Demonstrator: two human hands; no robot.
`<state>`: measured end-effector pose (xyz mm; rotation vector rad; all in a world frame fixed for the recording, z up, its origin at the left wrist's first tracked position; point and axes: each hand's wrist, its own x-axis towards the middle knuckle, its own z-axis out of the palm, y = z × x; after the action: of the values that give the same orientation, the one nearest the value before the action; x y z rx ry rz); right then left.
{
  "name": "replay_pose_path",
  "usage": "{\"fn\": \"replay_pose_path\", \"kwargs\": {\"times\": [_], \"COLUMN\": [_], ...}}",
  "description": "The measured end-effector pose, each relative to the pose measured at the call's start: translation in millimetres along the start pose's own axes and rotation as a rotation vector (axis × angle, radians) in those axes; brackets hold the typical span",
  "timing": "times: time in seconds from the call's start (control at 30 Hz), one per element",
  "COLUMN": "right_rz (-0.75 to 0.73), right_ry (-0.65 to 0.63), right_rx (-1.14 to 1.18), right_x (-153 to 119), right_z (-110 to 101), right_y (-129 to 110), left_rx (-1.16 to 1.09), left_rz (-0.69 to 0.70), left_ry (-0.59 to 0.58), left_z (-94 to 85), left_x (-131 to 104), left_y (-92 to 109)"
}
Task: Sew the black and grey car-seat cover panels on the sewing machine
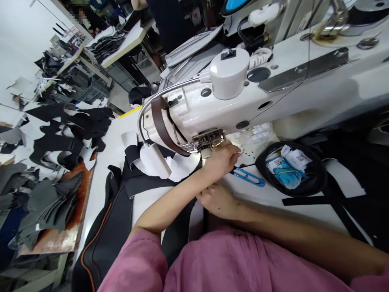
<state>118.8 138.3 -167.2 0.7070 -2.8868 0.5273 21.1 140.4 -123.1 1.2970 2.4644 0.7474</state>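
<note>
At the needle area of a white sewing machine [188, 105], my left hand [223, 160] is closed, its thumb and fingertips pinched beside the presser foot. What the pinch holds is too small to make out. Below it, my right hand [217, 200] is curled at the edge of black fabric [179, 235], partly behind my left forearm; its fingertips are hidden. Black and white fabric pieces [182, 166] lie left of the needle, under a small lamp head [154, 160]. A blue slotted tool [249, 177], perhaps thread snips, lies right of my hands.
A round black container [291, 168] with labels and blue bundles sits on the right. Black fabric strips [306, 200] lie near it. Cut pieces are heaped on a side table [67, 239] at left. Behind the machine stand stacked panels [194, 48] and a person in dark clothing [172, 24].
</note>
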Motion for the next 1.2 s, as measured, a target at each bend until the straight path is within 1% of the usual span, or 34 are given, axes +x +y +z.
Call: {"fn": "replay_pose_path", "kwargs": {"times": [0.07, 0.1, 0.17, 0.23, 0.3, 0.33, 0.4, 0.47, 0.53, 0.63, 0.7, 0.77, 0.87, 0.93, 1.0, 1.03, 1.1, 1.17, 1.2], "right_rz": [0.008, 0.009, 0.028, 0.078, 0.209, 0.289, 0.411, 0.448, 0.439, 0.436, 0.434, 0.424, 0.393, 0.4, 0.425, 0.425, 0.386, 0.351, 0.366], "right_ry": [0.069, 0.11, 0.15, 0.098, 0.061, 0.065, 0.128, 0.195, 0.238, 0.274, 0.276, 0.252, 0.208, 0.211, 0.22, 0.214, 0.176, 0.176, 0.217], "right_rx": [0.018, 0.033, 0.081, 0.147, 0.279, 0.375, 0.598, 0.749, 0.754, 0.663, 0.654, 0.665, 0.649, 0.542, 0.327, 0.202, 0.0, -0.069, -0.057], "right_x": [1, 1, -1, -7, -13, -16, -16, -11, -3, 7, 10, 10, 7, 8, 14, 18, 27, 34, 36], "right_z": [-3, -6, -16, -29, -43, -49, -58, -63, -64, -63, -63, -63, -59, -52, -41, -35, -25, -18, -16], "right_y": [0, -1, -2, -1, 4, 7, 13, 16, 14, 6, 1, -1, 6, 17, 29, 34, 43, 50, 53], "left_rx": [-0.176, -0.28, -0.514, -0.78, -1.036, -1.143, -1.288, -1.355, -1.379, -1.39, -1.373, -1.33, -1.234, -1.175, -1.115, -1.079, -0.974, -0.777, -0.641], "left_rz": [-0.036, -0.076, -0.213, -0.401, -0.566, -0.628, -0.701, -0.731, -0.739, -0.741, -0.734, -0.708, -0.687, -0.727, -0.765, -0.765, -0.72, -0.644, -0.608], "left_ry": [0.125, 0.177, 0.294, 0.434, 0.533, 0.552, 0.546, 0.544, 0.571, 0.622, 0.655, 0.68, 0.724, 0.738, 0.688, 0.636, 0.512, 0.419, 0.387], "left_z": [-5.9, -9.9, -19.1, -27.8, -34.2, -36.0, -37.2, -36.1, -34.1, -32.2, -32.0, -32.3, -32.6, -32.2, -30.5, -28.9, -24.7, -20.2, -18.8], "left_x": [-18, -29, -54, -79, -101, -111, -125, -133, -136, -136, -137, -140, -147, -153, -158, -159, -156, -147, -140], "left_y": [2, 3, 3, 1, -1, -2, -3, -2, -1, 0, -1, -4, -7, -7, -7, -7, -8, -11, -13]}}
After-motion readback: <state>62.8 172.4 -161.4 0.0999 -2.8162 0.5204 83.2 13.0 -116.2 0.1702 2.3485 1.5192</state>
